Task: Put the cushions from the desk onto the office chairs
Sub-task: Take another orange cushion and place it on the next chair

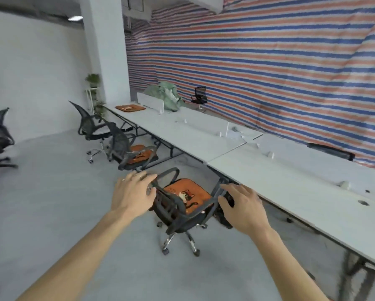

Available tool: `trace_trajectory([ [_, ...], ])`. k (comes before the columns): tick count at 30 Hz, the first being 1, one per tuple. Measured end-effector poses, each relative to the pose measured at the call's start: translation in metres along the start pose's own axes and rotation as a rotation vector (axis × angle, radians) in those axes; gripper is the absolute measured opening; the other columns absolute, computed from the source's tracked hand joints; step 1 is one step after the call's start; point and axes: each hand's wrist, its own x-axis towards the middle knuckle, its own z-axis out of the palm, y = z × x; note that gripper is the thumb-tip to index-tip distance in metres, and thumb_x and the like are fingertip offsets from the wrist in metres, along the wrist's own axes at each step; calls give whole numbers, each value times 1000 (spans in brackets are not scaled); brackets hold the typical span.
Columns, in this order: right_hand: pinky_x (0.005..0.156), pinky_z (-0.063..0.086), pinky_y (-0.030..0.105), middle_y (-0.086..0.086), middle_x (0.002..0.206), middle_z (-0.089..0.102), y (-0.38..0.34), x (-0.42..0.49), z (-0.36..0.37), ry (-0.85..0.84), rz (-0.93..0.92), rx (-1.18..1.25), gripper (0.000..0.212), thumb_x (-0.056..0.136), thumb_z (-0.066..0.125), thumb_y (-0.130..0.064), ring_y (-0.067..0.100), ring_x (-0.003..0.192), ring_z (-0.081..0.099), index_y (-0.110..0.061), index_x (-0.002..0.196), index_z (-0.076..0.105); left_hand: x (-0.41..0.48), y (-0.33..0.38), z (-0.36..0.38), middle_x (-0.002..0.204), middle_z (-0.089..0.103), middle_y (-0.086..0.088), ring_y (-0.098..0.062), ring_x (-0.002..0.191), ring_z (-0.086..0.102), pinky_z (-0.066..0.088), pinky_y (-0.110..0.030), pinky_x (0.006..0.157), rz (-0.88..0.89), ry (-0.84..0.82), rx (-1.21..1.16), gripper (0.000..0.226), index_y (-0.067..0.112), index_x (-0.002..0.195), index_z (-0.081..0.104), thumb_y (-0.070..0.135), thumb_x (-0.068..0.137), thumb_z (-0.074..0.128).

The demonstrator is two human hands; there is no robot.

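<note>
Left hand (133,193), fingers spread wide, beside black mesh office chair (171,206), right hand (242,206) also spread, empty, orange square cushion (187,193) on its seat, second orange cushion (130,108) on long white desk (291,187)

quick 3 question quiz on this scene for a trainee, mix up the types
1. True or false: the near chair already has a cushion on its seat.
2. How many cushions lie on the desk?
3. The left hand is: A) gripping a cushion B) open, at the chair's armrest C) out of view.

Key: 1 true; 2 one, the far cushion; 3 B.
</note>
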Motion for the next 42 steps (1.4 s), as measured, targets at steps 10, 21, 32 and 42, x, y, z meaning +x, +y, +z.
trace_trajectory([
  [10,125,16,53,1,168,22,-156,94,107,-8,-156,-37,55,102,39,-53,31,155,11,-43,155,31,31,-205,7,161,33,0,-30,149,24,25,-51,117,-191,-5,29,56,43,151,36,44,96,49],
  [21,122,20,58,-1,160,40,-215,201,254,-136,-166,1,50,103,45,-44,27,154,19,-33,152,43,119,-325,108,160,35,-3,-30,149,23,22,-51,117,-229,-110,-21,56,38,149,42,41,95,55],
  [32,123,18,56,-4,161,39,-322,435,404,-314,-254,54,50,104,43,-46,27,155,17,-32,152,43,285,-501,170,161,33,1,-27,149,23,22,-51,118,-392,-218,54,57,43,150,37,42,95,52],
  [42,125,16,52,-4,162,38,-457,647,515,-284,-348,50,51,103,45,-47,21,155,17,-35,152,44,437,-684,226,161,33,3,-25,149,23,21,-52,118,-535,-152,7,57,43,150,36,42,95,52],
])
